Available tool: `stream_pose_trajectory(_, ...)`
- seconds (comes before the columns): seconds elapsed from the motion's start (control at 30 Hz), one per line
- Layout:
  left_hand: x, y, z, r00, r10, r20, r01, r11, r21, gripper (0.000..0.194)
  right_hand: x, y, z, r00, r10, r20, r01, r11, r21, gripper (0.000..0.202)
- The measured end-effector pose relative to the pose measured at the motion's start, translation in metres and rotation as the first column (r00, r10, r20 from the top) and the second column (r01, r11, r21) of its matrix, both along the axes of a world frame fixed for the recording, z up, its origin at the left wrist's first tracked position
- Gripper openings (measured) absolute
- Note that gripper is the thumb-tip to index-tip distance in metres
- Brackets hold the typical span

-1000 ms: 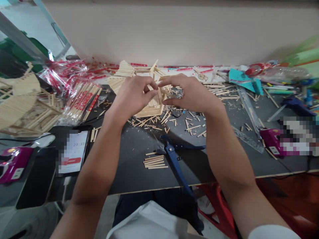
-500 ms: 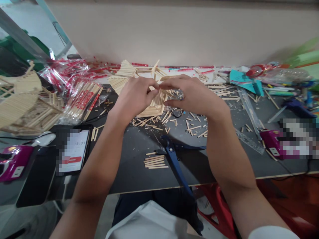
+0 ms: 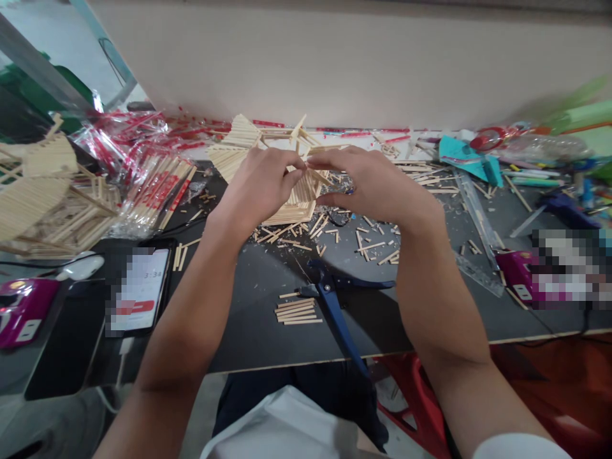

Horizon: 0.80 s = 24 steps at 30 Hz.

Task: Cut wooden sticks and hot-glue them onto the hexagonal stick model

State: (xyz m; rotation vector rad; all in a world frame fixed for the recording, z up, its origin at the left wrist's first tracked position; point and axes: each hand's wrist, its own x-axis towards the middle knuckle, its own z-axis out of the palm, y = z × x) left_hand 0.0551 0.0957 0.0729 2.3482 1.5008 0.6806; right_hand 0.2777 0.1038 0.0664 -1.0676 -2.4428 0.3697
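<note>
A model built of thin wooden sticks [image 3: 233,159] stands at the back middle of the dark table, partly hidden by my hands. My left hand [image 3: 268,182] is at its front, thumb and forefinger brought together; whatever lies between the fingertips is too small to make out. On the model's right side is my right hand [image 3: 366,185], its thumb held apart from the forefinger, whose tip meets the left fingertips. Nearer to me lie blue-handled cutters [image 3: 335,306], open, beside a small row of cut sticks [image 3: 297,311].
Another stick model [image 3: 43,197] and wrapped chopsticks [image 3: 155,185] sit on the left, near a lit phone [image 3: 143,290]. Cut stick pieces [image 3: 373,245] are scattered past the cutters. Toward the right are a clear ruler [image 3: 478,210], blue-green paper [image 3: 468,159] and a purple device [image 3: 519,274].
Both hands keep nearly the same place and pose. The view has shifted very slightly.
</note>
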Motion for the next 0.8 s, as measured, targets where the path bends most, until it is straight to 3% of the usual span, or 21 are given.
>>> stream_pose_trajectory(0.3,0.002,-0.001,0.000,0.999,0.021,-0.025,-0.021,1.000,-0.008,0.032,0.002,0.005,-0.002,1.000,0.008,0.001,-0.008,1.000,0.011,0.062)
stream_pose_trajectory(0.8,0.007,-0.007,0.002,0.991,-0.010,-0.131,0.012,1.000,0.008,0.029,0.001,0.009,-0.006,0.999,0.022,0.042,-0.023,1.000,0.007,0.049)
